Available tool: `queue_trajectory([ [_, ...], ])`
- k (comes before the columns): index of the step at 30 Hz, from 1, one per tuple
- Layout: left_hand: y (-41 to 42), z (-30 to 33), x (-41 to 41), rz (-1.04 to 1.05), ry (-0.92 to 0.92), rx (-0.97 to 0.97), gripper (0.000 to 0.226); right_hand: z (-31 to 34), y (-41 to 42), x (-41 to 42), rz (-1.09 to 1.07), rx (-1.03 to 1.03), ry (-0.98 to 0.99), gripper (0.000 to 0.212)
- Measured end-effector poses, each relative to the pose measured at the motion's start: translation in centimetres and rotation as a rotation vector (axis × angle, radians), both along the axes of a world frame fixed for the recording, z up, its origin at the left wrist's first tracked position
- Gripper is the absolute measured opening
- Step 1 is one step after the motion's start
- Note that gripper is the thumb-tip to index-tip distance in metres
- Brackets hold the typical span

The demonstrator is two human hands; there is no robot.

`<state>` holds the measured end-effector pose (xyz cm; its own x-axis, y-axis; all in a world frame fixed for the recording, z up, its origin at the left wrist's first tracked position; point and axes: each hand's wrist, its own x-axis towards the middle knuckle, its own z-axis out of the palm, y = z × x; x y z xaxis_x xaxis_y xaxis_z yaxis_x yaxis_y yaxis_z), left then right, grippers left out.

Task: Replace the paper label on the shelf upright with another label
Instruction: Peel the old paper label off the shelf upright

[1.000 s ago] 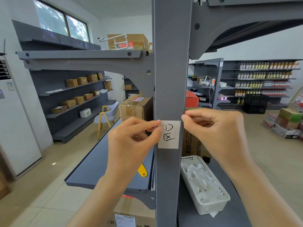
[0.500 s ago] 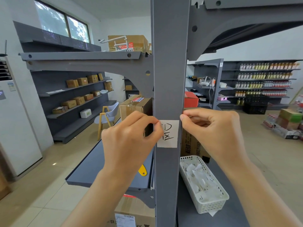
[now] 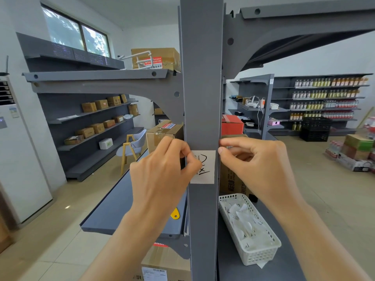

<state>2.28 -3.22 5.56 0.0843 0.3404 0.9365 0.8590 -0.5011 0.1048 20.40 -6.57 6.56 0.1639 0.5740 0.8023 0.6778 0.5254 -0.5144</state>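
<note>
A white paper label [image 3: 206, 171] with black handwriting is stuck flat on the front of the grey shelf upright [image 3: 202, 88], at chest height. My left hand [image 3: 162, 171] is at the label's left edge, thumb and forefinger pinched together, and the thumb covers the left part of the writing. My right hand [image 3: 257, 165] is curled at the upright's right edge, its fingertips beside the label's top right corner. I cannot tell whether they touch the paper.
A white plastic basket [image 3: 263, 256] holding several paper labels sits on the grey shelf at lower right. Cardboard boxes [image 3: 164, 136] stand behind the upright and below it. A yellow tag [image 3: 175, 214] lies on the left shelf board. Further shelving stands behind.
My left thumb has slid rightwards from the label's left edge onto its face. The right hand stays at the upright's right edge. The label remains on the upright.
</note>
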Motion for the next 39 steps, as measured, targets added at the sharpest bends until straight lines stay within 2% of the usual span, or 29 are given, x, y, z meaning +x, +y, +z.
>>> queue_trajectory([
  [8, -0.5, 0.0, -1.0, -0.074, -0.03, 0.037, 0.018, 0.0, -0.2, -0.2, 0.013, 0.0, 0.001, 0.021],
  [21, -0.4, -0.2, 0.7, 0.147, 0.015, 0.046, 0.017, 0.0, -0.2, 0.0, 0.044, 0.014, -0.006, 0.019],
  [25, 0.1, -0.5, 1.0, 0.153, 0.019, 0.032, 0.018, -0.1, 0.0, 0.1, 0.062, 0.011, -0.003, 0.02],
  [28, 0.0, -0.9, 0.7, 0.058, -0.019, 0.031, 0.015, -0.2, 0.0, 0.3, 0.068, 0.016, -0.016, 0.021],
  [30, 0.1, -0.9, 0.0, -0.086, -0.113, -0.006, 0.011, -0.2, 0.0, 0.4, 0.08, 0.006, -0.013, 0.021],
  [32, 0.5, -0.9, -0.8, -0.255, -0.247, -0.126, 0.004, -0.2, 0.0, 0.5, 0.091, -0.003, -0.011, 0.02],
  [35, 1.5, -0.6, -1.4, -0.391, -0.3, -0.248, 0.034, -0.1, 0.1, 0.5, 0.103, -0.01, -0.004, 0.019],
  [39, 1.7, -0.2, -1.5, -0.51, -0.305, -0.278, 0.037, -0.1, 0.1, 0.7, 0.103, -0.017, -0.014, 0.019],
])
